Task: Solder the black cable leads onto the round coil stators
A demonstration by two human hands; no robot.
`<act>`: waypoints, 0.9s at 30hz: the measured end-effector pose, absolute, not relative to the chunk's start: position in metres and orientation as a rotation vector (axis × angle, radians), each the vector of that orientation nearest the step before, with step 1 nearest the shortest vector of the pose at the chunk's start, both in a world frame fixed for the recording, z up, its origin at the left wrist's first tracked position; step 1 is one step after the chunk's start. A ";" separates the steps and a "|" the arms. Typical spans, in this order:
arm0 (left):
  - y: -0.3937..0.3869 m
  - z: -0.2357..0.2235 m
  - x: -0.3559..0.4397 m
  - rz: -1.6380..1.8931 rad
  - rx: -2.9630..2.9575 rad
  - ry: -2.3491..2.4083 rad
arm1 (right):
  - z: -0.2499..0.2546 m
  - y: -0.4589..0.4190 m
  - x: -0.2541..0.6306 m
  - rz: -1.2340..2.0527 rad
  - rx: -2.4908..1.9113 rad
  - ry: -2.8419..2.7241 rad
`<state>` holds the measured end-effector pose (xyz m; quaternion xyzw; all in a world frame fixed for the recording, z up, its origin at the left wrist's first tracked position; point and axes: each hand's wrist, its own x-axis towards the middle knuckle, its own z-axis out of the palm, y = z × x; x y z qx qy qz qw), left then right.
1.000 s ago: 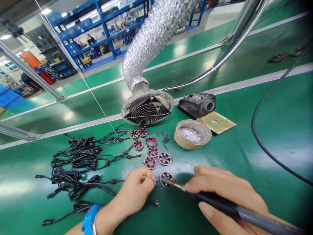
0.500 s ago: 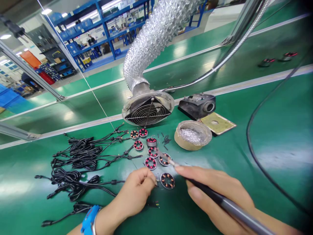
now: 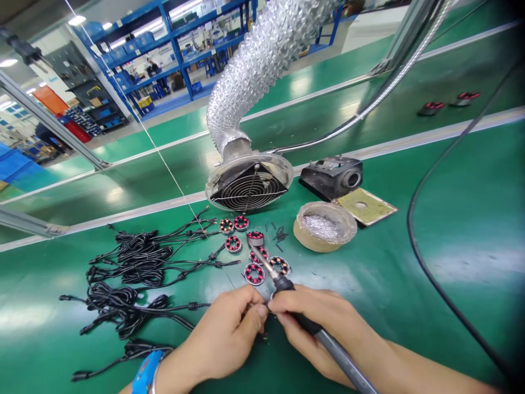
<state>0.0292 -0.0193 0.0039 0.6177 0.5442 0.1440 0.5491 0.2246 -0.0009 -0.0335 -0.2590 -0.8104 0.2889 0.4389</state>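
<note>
Black cables (image 3: 141, 262) lay bundled at left on the green table (image 3: 402, 339). The left hand's (image 3: 232, 334) fingers were pinched nearly closed; what they gripped could not be told. Wound rings (image 3: 254, 273) sat ahead. The right hand's (image 3: 324, 328) fingers were curled around a soldering iron (image 3: 311, 325), its tip over the rings.

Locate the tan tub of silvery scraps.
Head view, right of centre: the tan tub sits on the green bench, left of the square yellow pad, right of the fan grille.

Green tabletop (image 3: 377, 262) lies open right of the bowl (image 3: 325, 227); the fume hood (image 3: 249, 183) blocks behind.
</note>
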 end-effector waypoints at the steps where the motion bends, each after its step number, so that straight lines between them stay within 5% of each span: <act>1: -0.019 0.003 0.029 0.342 1.454 1.285 | -0.034 -0.003 0.225 0.741 -0.638 -2.022; 27: -0.011 -0.015 0.036 0.457 1.052 1.321 | -0.040 0.004 0.218 0.788 -0.792 -1.976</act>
